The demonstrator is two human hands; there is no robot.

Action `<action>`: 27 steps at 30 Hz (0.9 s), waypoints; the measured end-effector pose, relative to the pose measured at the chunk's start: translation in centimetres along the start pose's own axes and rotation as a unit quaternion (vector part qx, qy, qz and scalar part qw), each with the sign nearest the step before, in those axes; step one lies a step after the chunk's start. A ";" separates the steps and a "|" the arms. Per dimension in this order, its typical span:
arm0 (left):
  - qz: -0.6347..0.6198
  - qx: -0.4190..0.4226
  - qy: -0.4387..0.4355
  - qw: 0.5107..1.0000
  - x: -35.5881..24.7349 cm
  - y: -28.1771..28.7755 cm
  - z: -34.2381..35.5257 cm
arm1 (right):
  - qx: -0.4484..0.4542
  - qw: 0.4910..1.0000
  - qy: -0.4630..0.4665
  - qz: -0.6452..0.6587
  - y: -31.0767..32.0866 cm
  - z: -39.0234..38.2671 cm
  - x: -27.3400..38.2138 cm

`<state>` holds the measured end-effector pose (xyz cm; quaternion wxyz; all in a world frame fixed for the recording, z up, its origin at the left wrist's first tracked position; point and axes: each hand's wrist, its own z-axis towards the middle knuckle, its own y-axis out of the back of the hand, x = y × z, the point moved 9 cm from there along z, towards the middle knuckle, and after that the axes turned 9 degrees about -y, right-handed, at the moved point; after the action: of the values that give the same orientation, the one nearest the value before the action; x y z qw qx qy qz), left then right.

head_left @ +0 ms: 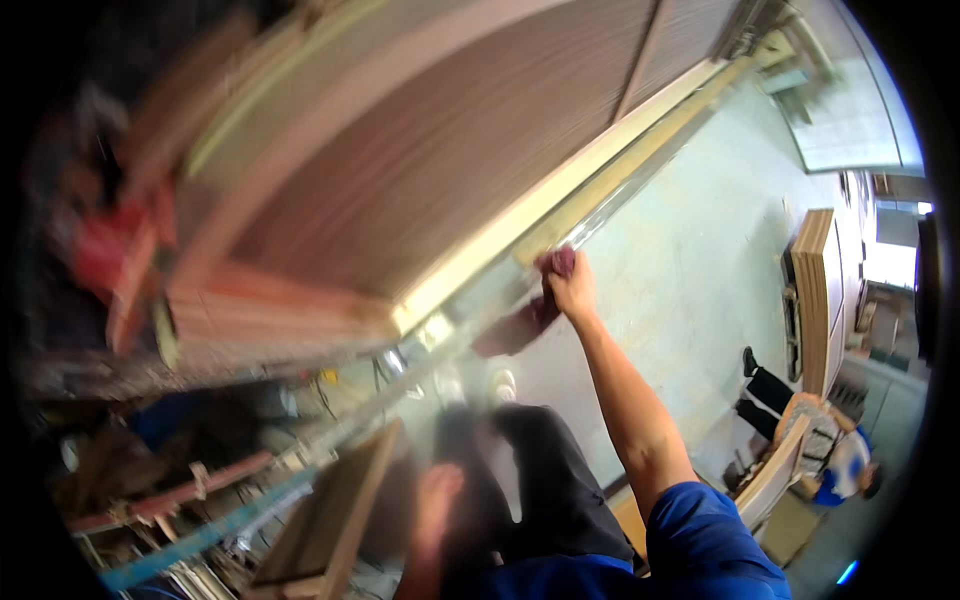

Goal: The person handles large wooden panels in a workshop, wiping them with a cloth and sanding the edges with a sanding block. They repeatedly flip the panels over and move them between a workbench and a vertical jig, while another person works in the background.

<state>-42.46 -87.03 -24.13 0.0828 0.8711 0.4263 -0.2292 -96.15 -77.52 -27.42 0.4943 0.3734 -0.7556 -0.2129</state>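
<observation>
My right arm stretches forward, and my right hand [573, 287] is closed around a dark red cloth [520, 327]. Part of the cloth bunches above my fist, and the rest hangs down to the left, smeared by motion. Just beyond it lies the near edge of a large wooden panel [440, 150] with a pale, curved frame and a reddish-brown face. My left hand [440, 490] is low, beside my dark trousers, apart from the panel. Blur hides how its fingers are set.
A brown wooden board [330, 510] leans at lower left, beside a blue metal bar [210, 535]. Stacked panels [818, 290] stand at right on the grey floor [680, 280]. A co-worker in blue [845, 465] is near a wooden piece at lower right. A red object [105, 250] is blurred at far left.
</observation>
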 end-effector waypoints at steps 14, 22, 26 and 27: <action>0.632 0.110 -0.219 0.735 -17.3 -17.3 7.7 | -0.258 0.887 0.154 0.350 37.2 27.0 24.0; 0.355 0.140 -0.115 0.917 -20.4 -41.0 4.0 | -0.257 0.907 0.286 0.172 36.2 34.5 30.5; 0.545 0.158 -0.179 0.804 -24.6 -47.2 3.6 | -0.191 0.942 0.252 0.109 36.4 37.9 26.8; 0.515 0.168 -0.197 0.817 -23.7 -46.1 4.0 | -0.188 0.941 0.251 0.123 38.0 37.5 27.1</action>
<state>-92.36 -76.37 -14.18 0.1237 0.9001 -0.1553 -0.3879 -149.84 -76.37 -1.01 0.7516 0.2192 -0.5930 -0.1880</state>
